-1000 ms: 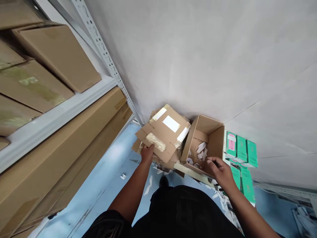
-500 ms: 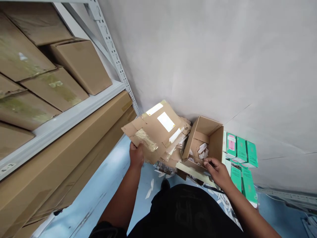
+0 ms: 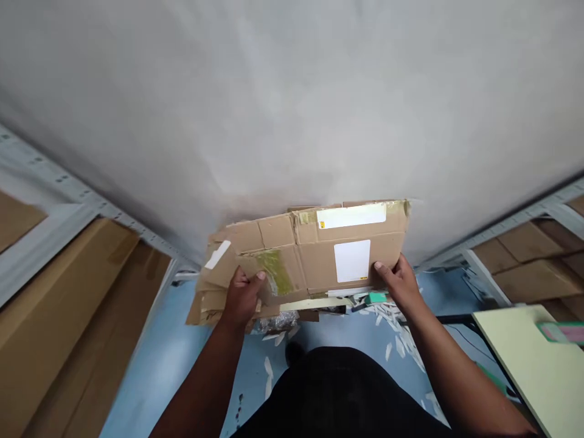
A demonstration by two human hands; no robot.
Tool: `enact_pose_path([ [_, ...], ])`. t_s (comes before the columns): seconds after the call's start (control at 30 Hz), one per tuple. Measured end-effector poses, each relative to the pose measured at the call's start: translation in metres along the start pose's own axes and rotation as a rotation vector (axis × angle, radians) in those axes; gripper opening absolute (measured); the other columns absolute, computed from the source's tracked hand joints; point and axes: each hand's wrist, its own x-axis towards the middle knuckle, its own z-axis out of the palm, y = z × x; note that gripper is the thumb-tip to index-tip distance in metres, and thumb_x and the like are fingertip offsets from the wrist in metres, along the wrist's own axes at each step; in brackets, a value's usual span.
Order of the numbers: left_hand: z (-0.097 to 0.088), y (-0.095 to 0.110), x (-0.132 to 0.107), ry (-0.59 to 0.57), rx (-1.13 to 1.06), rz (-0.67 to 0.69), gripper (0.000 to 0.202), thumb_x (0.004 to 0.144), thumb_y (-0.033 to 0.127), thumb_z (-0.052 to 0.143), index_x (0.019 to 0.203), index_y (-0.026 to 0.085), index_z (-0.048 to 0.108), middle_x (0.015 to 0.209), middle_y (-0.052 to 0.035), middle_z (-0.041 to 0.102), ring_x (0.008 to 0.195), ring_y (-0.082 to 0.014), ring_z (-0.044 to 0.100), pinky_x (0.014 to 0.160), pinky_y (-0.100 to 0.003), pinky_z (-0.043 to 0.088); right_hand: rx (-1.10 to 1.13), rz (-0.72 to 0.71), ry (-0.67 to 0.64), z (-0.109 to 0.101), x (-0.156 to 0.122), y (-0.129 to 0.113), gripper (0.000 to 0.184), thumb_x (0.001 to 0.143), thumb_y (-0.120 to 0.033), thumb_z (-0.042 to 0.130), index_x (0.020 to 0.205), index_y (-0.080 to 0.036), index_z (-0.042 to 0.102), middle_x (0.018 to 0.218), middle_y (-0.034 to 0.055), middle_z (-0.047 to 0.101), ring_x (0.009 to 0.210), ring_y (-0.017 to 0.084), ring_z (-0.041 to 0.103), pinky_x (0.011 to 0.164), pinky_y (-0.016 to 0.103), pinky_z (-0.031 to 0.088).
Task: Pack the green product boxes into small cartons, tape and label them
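A flattened cardboard box (image 3: 314,261), with white labels and strips of yellowish tape, stretches between my two hands in front of the wall. My left hand (image 3: 243,296) grips its lower left part, thumb on top near the tape patch. At its right end my right hand (image 3: 400,281) clasps the edge, thumb on the front beside the square white label (image 3: 352,261). Fingers behind the cardboard are hidden on both sides. More flat cardboard (image 3: 201,307) shows under and behind the left end; I cannot tell whether it is held too.
Long cardboard boxes (image 3: 68,316) fill the rack on the left, and boxes (image 3: 538,267) sit on another at the right. A pale tabletop (image 3: 524,353) stands at lower right. White paper scraps (image 3: 401,340) and clear plastic wrap (image 3: 276,321) lie low ahead.
My right hand has left the open carton and now holds the flattened box's right end. The cardboard has swung out level across my front. The view has turned, so the green boxes are mostly gone.
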Motion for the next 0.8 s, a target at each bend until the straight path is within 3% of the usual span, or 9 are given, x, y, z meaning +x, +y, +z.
enact_pose_path([
  [0.1, 0.057, -0.025, -0.019, -0.19, 0.016, -0.074, 0.061, 0.074, 0.049, 0.086, 0.124, 0.023, 0.063, 0.11, -0.0082, 0.076, 0.105, -0.0261, 0.072, 0.092, -0.042, 0.06, 0.019, 0.056, 0.152, -0.064, -0.026, 0.019, 0.07, 0.079, -0.059, 0.072, 0.135, -0.021, 0.057, 0.123, 0.0134, 0.073, 0.112, 0.031, 0.067, 0.094, 0.042, 0.056],
  [0.23, 0.136, -0.055, -0.049, -0.372, 0.061, -0.144, 0.075, 0.067, 0.052, 0.09, 0.129, 0.023, 0.06, 0.11, -0.0094, 0.075, 0.105, -0.0283, 0.072, 0.091, -0.044, 0.06, 0.071, 0.058, 0.272, -0.157, -0.074, 0.056, 0.07, 0.079, -0.062, 0.07, 0.135, -0.022, 0.058, 0.124, 0.0132, 0.073, 0.115, 0.032, 0.067, 0.094, 0.043, 0.056],
  [0.37, 0.231, -0.087, -0.09, -0.481, 0.088, -0.158, 0.087, 0.057, 0.06, 0.092, 0.128, 0.022, 0.059, 0.113, -0.0109, 0.074, 0.109, -0.0299, 0.071, 0.094, -0.041, 0.059, 0.106, 0.068, 0.376, -0.257, -0.124, 0.094, 0.069, 0.082, -0.068, 0.063, 0.133, -0.021, 0.06, 0.123, 0.014, 0.073, 0.114, 0.033, 0.068, 0.093, 0.044, 0.056],
  [0.53, 0.353, -0.124, -0.157, -0.711, 0.133, -0.174, 0.088, 0.059, 0.068, 0.088, 0.126, 0.019, 0.059, 0.119, -0.0137, 0.072, 0.112, -0.0322, 0.069, 0.097, -0.042, 0.056, 0.086, 0.118, 0.557, -0.37, -0.184, 0.132, 0.066, 0.079, -0.072, 0.064, 0.122, -0.021, 0.064, 0.114, 0.0125, 0.076, 0.107, 0.032, 0.07, 0.09, 0.044, 0.057],
  [0.63, 0.411, -0.141, -0.188, -0.818, 0.198, -0.143, 0.084, 0.063, 0.066, 0.086, 0.126, 0.019, 0.058, 0.119, -0.0133, 0.071, 0.113, -0.0316, 0.068, 0.099, -0.042, 0.055, 0.109, 0.134, 0.65, -0.414, -0.215, 0.145, 0.067, 0.076, -0.07, 0.07, 0.121, -0.022, 0.062, 0.116, 0.0128, 0.076, 0.108, 0.032, 0.07, 0.091, 0.045, 0.057],
  [0.8, 0.484, -0.171, -0.212, -0.998, 0.221, -0.132, 0.085, 0.066, 0.066, 0.083, 0.131, 0.019, 0.054, 0.123, -0.0132, 0.069, 0.12, -0.0319, 0.064, 0.104, -0.041, 0.052, 0.105, 0.137, 0.769, -0.454, -0.25, 0.162, 0.069, 0.079, -0.068, 0.069, 0.129, -0.022, 0.058, 0.123, 0.0136, 0.072, 0.116, 0.032, 0.066, 0.098, 0.046, 0.054],
])
